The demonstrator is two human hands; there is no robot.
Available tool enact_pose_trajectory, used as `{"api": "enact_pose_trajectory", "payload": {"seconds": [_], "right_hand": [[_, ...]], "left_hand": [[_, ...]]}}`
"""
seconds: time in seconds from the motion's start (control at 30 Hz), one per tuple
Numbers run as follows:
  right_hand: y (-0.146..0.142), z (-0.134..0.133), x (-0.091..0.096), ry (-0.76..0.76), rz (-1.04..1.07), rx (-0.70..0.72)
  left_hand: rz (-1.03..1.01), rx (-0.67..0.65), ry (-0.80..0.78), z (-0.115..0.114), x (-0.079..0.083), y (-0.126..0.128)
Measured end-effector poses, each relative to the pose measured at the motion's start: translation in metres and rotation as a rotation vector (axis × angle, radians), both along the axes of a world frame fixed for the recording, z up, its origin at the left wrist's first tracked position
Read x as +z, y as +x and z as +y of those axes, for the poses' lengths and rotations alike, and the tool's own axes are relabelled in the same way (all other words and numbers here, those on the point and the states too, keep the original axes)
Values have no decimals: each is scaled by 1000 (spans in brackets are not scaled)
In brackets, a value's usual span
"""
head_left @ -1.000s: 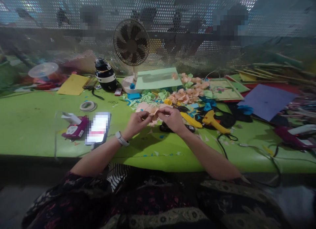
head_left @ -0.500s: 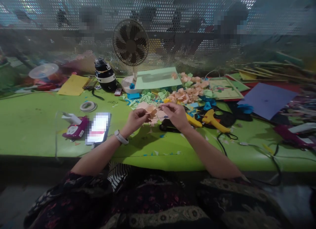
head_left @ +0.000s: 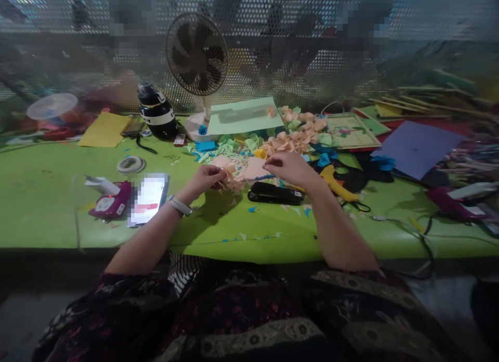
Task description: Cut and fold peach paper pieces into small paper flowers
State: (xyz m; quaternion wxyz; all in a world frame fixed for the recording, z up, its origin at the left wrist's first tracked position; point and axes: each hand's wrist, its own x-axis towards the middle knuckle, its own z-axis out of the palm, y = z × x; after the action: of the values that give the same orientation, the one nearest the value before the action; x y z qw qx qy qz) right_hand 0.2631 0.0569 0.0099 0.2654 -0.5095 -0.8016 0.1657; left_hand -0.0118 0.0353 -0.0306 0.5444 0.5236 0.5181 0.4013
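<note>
My left hand (head_left: 206, 178) is closed in a pinch on a small folded piece of peach paper (head_left: 229, 169) above a loose pile of peach paper pieces (head_left: 234, 182). My right hand (head_left: 291, 167) reaches out over the table, fingers curled toward a flat peach paper square (head_left: 255, 169); whether it grips it is unclear. A black stapler (head_left: 276, 193) lies just in front of my right hand. A white watch sits on my left wrist.
On the green table (head_left: 47, 195): a phone (head_left: 148, 198), a pink gadget (head_left: 107, 205), a tape roll (head_left: 130, 164), a black bottle (head_left: 156, 112), a small fan (head_left: 197, 55), heaps of folded peach and green paper (head_left: 296, 136), a yellow glue gun (head_left: 339, 184), a purple sheet (head_left: 419, 146). A perforated screen stands behind.
My hands have moved apart and forward. The right hand left the folded piece and reached toward the paper pile. The stapler, hidden before, now shows. The view has shifted slightly.
</note>
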Motion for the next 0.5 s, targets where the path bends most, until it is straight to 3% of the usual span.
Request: {"api": "enact_pose_trajectory", "payload": {"seconds": [0.13,0.23,0.37,0.5], "right_hand": [[19,8,1,38,-204,-86],[26,12,1,37,-223,-155],[21,14,-3,14,-219,-119],[14,15,-7,-37,-178,-87]], "left_hand": [[45,90,17,0,5,-1],[17,210,159,0,11,-5],[-39,341,298,4,18,-14],[-64,407,282,9,23,-23]]}}
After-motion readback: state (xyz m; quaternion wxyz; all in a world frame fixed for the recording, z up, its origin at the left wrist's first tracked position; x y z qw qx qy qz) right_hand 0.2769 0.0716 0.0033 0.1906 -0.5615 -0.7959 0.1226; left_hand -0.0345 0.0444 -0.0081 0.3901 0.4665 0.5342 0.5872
